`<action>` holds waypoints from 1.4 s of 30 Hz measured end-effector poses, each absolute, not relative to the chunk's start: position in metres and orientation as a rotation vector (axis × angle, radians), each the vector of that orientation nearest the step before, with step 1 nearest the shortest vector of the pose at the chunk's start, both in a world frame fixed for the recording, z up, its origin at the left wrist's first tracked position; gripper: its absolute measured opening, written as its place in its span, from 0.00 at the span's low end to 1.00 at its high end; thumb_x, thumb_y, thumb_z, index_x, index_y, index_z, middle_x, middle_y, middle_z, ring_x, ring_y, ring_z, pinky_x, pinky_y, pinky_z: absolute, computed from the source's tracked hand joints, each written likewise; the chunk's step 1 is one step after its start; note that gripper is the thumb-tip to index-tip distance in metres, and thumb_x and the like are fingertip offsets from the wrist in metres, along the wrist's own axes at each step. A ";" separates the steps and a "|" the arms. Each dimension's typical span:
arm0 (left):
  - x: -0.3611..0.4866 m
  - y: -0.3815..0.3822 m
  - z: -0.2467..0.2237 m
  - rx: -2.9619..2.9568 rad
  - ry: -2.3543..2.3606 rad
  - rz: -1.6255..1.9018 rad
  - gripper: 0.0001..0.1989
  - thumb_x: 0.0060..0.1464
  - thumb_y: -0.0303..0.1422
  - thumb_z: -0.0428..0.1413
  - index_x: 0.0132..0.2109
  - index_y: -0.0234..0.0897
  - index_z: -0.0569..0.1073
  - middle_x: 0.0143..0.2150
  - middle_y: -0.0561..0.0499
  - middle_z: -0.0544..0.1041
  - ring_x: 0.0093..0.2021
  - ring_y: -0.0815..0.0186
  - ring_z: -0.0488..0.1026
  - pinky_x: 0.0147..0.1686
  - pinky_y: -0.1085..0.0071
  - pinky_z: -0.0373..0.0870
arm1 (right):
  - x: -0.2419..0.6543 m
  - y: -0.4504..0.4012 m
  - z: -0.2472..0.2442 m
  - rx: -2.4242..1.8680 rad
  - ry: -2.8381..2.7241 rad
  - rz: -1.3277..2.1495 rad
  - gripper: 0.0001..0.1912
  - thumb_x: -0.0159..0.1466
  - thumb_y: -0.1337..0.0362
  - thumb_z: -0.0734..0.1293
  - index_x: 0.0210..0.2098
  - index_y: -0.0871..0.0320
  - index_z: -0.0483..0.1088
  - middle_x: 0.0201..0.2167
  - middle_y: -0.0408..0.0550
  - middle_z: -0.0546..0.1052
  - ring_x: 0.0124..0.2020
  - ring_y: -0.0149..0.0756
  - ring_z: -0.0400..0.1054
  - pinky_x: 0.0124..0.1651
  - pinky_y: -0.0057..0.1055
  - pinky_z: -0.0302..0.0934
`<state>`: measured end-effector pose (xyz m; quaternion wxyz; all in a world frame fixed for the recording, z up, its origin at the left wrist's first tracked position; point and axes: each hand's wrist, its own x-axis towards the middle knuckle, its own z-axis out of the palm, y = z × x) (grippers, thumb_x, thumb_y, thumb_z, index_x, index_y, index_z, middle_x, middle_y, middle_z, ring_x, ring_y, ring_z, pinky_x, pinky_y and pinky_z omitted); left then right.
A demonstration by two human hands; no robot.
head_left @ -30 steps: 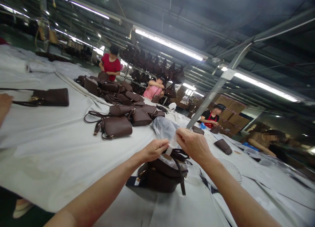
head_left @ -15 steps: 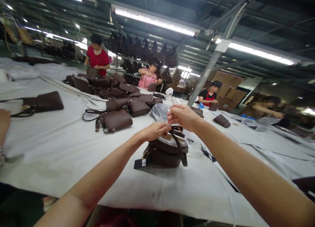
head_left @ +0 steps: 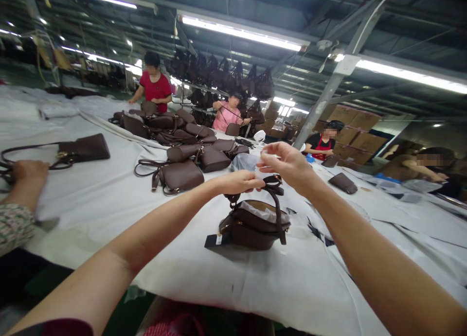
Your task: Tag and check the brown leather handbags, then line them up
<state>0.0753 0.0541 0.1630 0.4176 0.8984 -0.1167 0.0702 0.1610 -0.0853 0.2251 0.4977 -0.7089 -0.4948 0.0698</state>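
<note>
Under my hands a dark brown handbag (head_left: 255, 234) stands with its top unzipped. Pale wrapping shows inside the opening, and a black tag (head_left: 211, 241) lies at its left. My left hand (head_left: 239, 182) is closed above the bag, its fingers pinching the dark strap. Just beyond it, my right hand (head_left: 286, 162) is closed in a pinch with something small and whitish at the fingertips, too blurred to name. A strap loop (head_left: 277, 204) rises from the bag beneath the right hand. Behind my hands lies a clear plastic bag (head_left: 243, 162).
Several brown bags (head_left: 182, 174) are heaped on the white-covered table (head_left: 109, 200). At left, another person's hand (head_left: 31, 173) grips the strap of a brown bag (head_left: 87, 146). Further workers stand across the table. A metal post (head_left: 323, 102) rises behind it.
My hands have drawn slightly apart, the right one rising. The view has shifted left, and the other person's hand at left has come further into sight, now on a strap.
</note>
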 end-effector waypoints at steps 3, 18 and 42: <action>0.085 0.058 0.166 2.224 -0.330 0.090 0.19 0.61 0.42 0.46 0.34 0.31 0.72 0.21 0.56 0.62 0.23 0.72 0.58 0.24 0.74 0.56 | 0.155 -0.105 0.215 -2.129 -1.494 -0.112 0.50 0.50 0.52 0.72 0.65 0.62 0.49 0.64 0.67 0.59 0.52 0.54 0.69 0.46 0.42 0.68; 0.036 -0.034 0.095 2.701 -0.367 1.107 0.08 0.59 0.29 0.48 0.44 0.34 0.69 0.40 0.46 0.75 0.39 0.62 0.71 0.41 0.66 0.68 | 0.185 -0.106 0.214 -2.402 -1.737 0.454 0.06 0.56 0.67 0.63 0.23 0.57 0.62 0.18 0.39 0.64 0.21 0.27 0.57 0.23 0.26 0.46; 0.069 -0.024 0.042 2.906 -0.355 1.000 0.10 0.64 0.28 0.48 0.33 0.35 0.67 0.33 0.52 0.74 0.38 0.66 0.69 0.37 0.69 0.65 | 0.228 -0.120 0.149 -2.033 -1.695 1.040 0.07 0.60 0.62 0.62 0.35 0.58 0.68 0.33 0.42 0.72 0.36 0.33 0.63 0.40 0.28 0.58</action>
